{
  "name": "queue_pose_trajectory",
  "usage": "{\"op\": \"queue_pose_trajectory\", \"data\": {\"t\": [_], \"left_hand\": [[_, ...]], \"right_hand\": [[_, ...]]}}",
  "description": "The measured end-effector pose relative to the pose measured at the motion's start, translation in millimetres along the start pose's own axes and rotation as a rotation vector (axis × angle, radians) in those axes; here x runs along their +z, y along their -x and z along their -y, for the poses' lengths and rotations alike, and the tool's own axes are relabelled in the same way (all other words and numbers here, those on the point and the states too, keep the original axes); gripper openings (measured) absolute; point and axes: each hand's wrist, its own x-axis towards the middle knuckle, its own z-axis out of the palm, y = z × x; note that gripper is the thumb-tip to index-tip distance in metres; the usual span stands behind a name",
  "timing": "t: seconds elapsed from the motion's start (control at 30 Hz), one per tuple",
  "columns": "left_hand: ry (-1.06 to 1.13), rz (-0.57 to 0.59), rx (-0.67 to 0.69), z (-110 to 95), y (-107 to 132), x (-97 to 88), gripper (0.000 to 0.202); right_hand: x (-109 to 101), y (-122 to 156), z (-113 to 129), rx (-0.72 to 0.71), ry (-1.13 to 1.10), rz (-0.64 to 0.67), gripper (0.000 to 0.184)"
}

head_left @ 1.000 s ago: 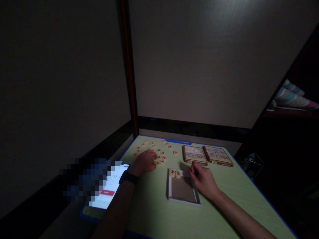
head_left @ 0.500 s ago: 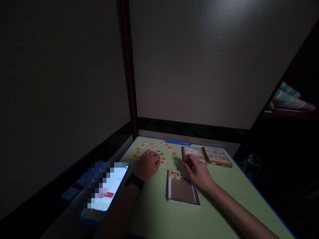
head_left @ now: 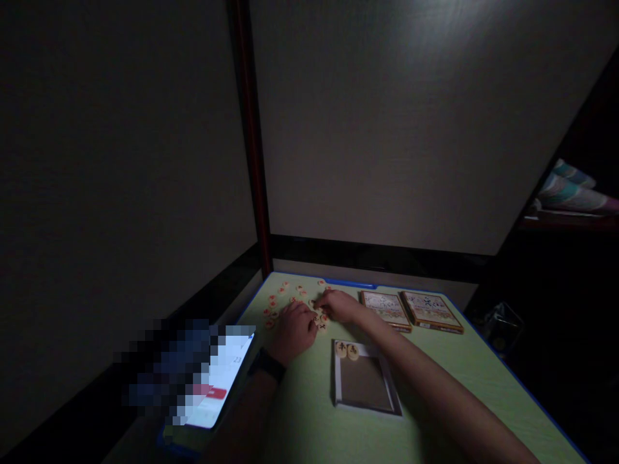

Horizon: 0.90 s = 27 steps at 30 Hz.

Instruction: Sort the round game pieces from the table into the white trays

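Observation:
Round Chinese chess pieces (head_left: 272,306) with red and black characters lie scattered over the far left of the green table. My left hand (head_left: 296,330), a dark band on its wrist, rests among them with curled fingers; what lies under those fingers is hidden. Just to its right, my right hand (head_left: 339,305) reaches in, its fingertips closed at a Chinese chess piece (head_left: 312,303). Below my right forearm is a shallow open box (head_left: 338,386) with a white rim. Two black-lettered pieces (head_left: 347,350) sit side by side in its far left corner.
Two flat printed boxes (head_left: 432,310) lie at the back right of the table (head_left: 449,386). A lit phone or tablet (head_left: 225,380), partly blurred out, is at the left edge. Walls stand close behind and to the left.
My right hand has moved left and away from me, from above the open box to the scattered pieces. My left hand stays among the pieces. The view has shifted slightly.

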Motion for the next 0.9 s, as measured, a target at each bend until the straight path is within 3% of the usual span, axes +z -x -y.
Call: {"op": "queue_pose_trajectory", "data": {"t": [0.3,0.47,0.57,0.7,0.9], "left_hand": [[0.012,0.010,-0.028,-6,2,-6.0,0.026],[0.040,0.054,0.000,-8,3,-8.0,0.034],[0.023,0.054,0.008,-10,4,-8.5,0.033],[-0.016,0.063,-0.009,-13,5,-9.4,0.029],[-0.032,0.026,0.001,-13,6,-9.0,0.027]], "right_hand": [[-3,14,2,0.119,0.038,-0.103,0.020],[-27,69,20,0.109,-0.011,-0.175,0.020],[-33,111,43,0.052,-0.175,-0.207,0.024],[-18,145,74,0.125,-0.266,-0.104,0.028],[15,141,87,0.236,-0.254,-0.088,0.032]]}}
